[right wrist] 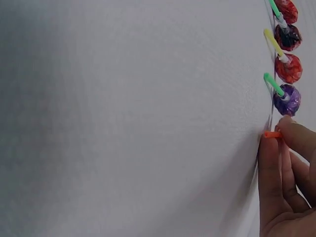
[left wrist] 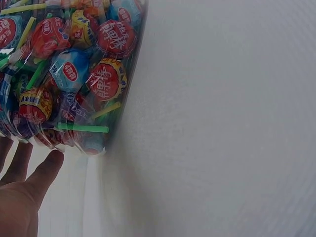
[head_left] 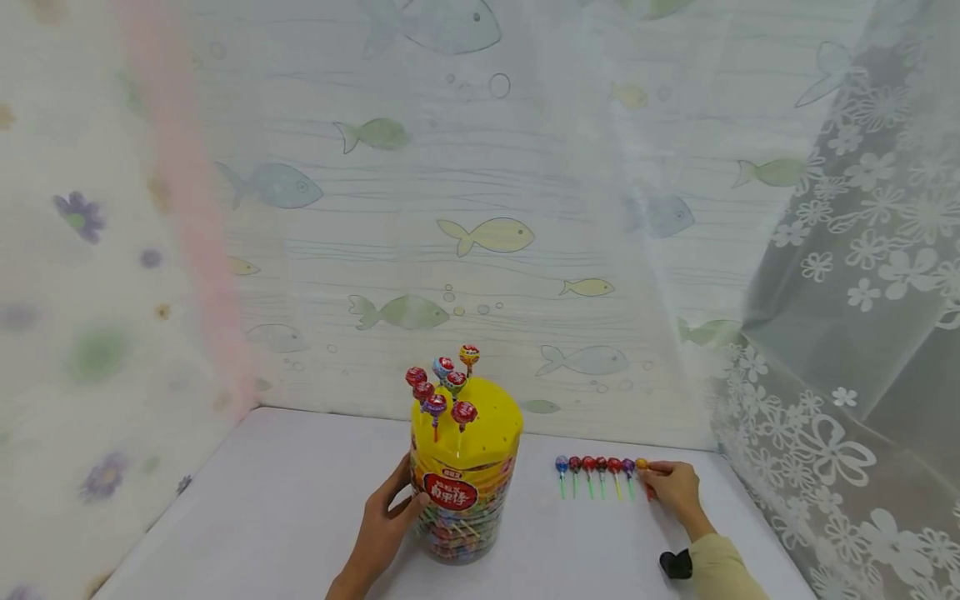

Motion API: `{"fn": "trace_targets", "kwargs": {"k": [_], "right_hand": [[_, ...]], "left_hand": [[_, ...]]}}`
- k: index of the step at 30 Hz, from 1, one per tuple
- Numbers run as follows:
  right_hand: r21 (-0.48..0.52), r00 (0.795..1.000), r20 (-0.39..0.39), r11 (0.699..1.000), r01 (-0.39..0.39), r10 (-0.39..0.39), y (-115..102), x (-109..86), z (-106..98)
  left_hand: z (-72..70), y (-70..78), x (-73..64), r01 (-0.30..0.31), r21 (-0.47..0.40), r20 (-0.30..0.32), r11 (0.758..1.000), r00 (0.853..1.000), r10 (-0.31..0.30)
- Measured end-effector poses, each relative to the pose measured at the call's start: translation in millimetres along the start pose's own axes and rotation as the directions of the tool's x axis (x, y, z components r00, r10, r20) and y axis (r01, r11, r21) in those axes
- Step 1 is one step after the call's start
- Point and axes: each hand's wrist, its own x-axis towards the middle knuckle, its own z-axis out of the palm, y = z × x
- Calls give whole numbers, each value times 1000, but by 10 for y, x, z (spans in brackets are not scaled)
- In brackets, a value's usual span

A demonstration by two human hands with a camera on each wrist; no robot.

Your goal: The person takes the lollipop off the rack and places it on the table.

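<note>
A clear jar of lollipops [head_left: 459,533] with a yellow lid [head_left: 491,417] stands upright on the table, several lollipops sticking up from its top. My left hand [head_left: 382,521] holds the jar's left side, thumb on the front near the red label and fingers round toward the back. In the left wrist view, wrapped lollipops show through the jar wall. To the right, my right hand [head_left: 675,487] pinches an orange-yellow lollipop [head_left: 641,463] at the right end of a row. Its orange stick [right wrist: 271,134] pokes out between thumb and fingers; the hand hides most of its head in the right wrist view.
Several lollipops lie side by side on the white table [head_left: 300,500], heads away from me; a purple one [head_left: 628,467] is nearest my right hand. A small black object [head_left: 677,565] is at my right sleeve. Fish-patterned curtain [head_left: 480,333] hangs behind the table.
</note>
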Motion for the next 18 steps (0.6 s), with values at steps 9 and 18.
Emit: {"fn": "trace_targets", "kwargs": {"k": [9,18], "right_hand": [[-30,1000,-19,999,12,-12,-48,-27,0],[-25,1000,-23,1000,-3,2,-73,-52,16]], "left_hand": [[-1,16,0,7,-8,5,1000,1000,-7],[1,-4,4,4,-3,4,1000,1000,-4]]}}
